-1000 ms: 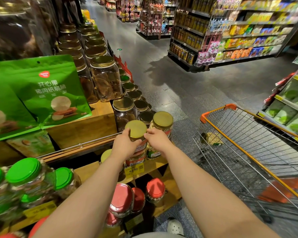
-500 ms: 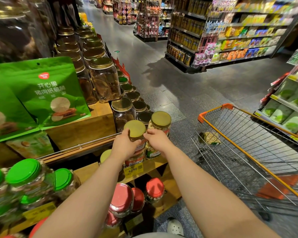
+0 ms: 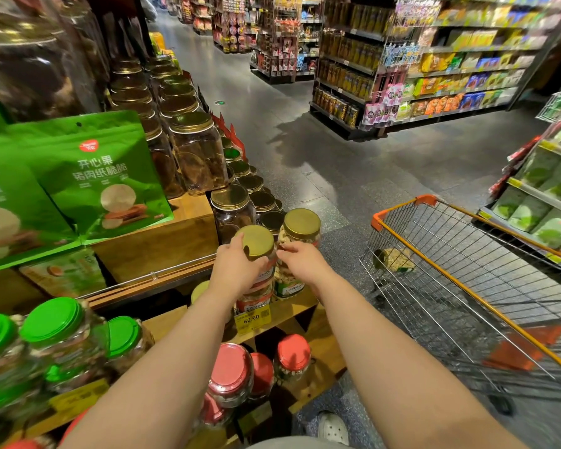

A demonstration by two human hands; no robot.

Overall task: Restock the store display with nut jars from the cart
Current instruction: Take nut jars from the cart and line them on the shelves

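- Here, the wooden display (image 3: 162,244) filled the left side of the view, stepped in tiers, each tier carrying jars.
- The wire cart (image 3: 467,286) with orange trim stood to the right of the display, on the grey floor (image 3: 337,163). One jar (image 3: 394,259) lay on its side in the far corner of the cart basket.
- Green snack bags (image 3: 88,176) leaned upright on the upper left tier, beside tall gold-lidded jars (image 3: 198,153).
- Green-lidded jars (image 3: 52,338) sat on the lower left tier; red-lidded jars (image 3: 234,374) sat on the lowest shelf, below the hands.
- Two gold-lidded nut jars stood upright at the front edge of the middle shelf, just beside each other. Near jar (image 3: 258,254); far jar (image 3: 300,234), pale nuts visible through its wall.
- Left hand (image 3: 237,270): fingers and thumb curled round the upper part of the near jar, just under its lid, gripping it.
- Right hand (image 3: 300,262): fingers stretched toward the gap between the two jars, fingertips touching the jars. Whether it gripped either jar, I could not tell; the fingers looked fairly straight.
- A yellow price tag (image 3: 251,317) reading 62.90 hung on the shelf edge directly below the near jar.
- A white shoe (image 3: 332,427) showed at the bottom edge, on the floor by the display base.
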